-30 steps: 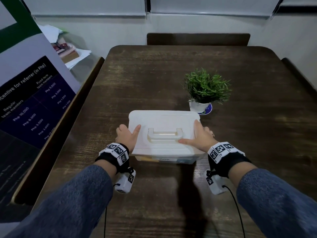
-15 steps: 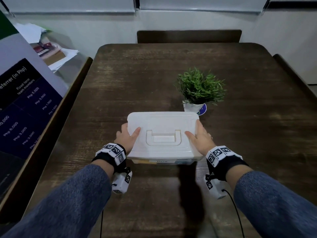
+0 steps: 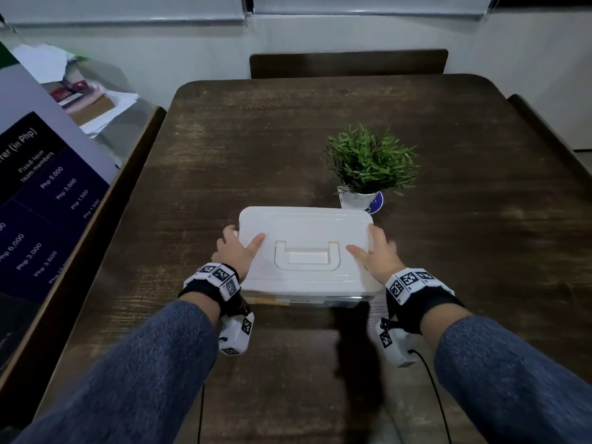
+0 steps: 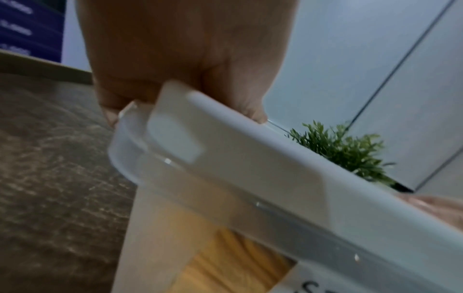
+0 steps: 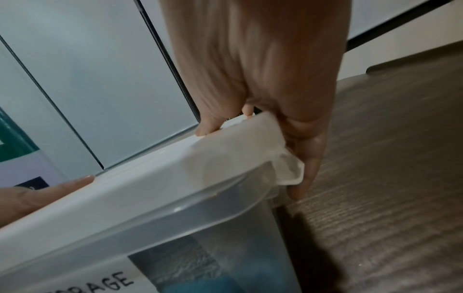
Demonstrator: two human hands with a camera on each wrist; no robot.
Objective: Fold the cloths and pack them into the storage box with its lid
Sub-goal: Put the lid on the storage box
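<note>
Storage box [image 3: 307, 301] sits on the dark wood bench [image 3: 256, 139], near the person's edge and about centred, with its white lid [image 3: 304, 225] on top. The box's long axis runs left to right across the person's front, the short sides facing each hand. The flat moulded handle [image 3: 307, 256] lies folded down in the lid's middle, its bar parallel to the long axis. The front wall faces the person and carries a label, partly readable as "STORAGE" in the right wrist view. The left hand [image 3: 235, 251] grasps the left short end of the lid: thumb lying on top of the lid, fingers curled over the edge and down the side, seen in the left wrist view touching the side clip. The right hand [image 3: 379, 254] grasps the right short end the same way: thumb on the lid's top, fingers wrapped over the edge, one fingertip reaching below the right clip flap in the right wrist view. Through the clear wall a yellow cloth [image 4: 230, 263] shows at the left end, and a blue cloth [image 5: 240, 277] with a grey one above it at the right end. I cannot tell whether the clips are fully latched. A small potted plant [image 3: 368, 161] in a white pot stands just behind the box's far right corner, close but apart. A dark chair back [image 3: 347, 62] stands at the bench's far end. A printed banner [image 3: 38, 193] leans at the left, beyond the bench edge.
</note>
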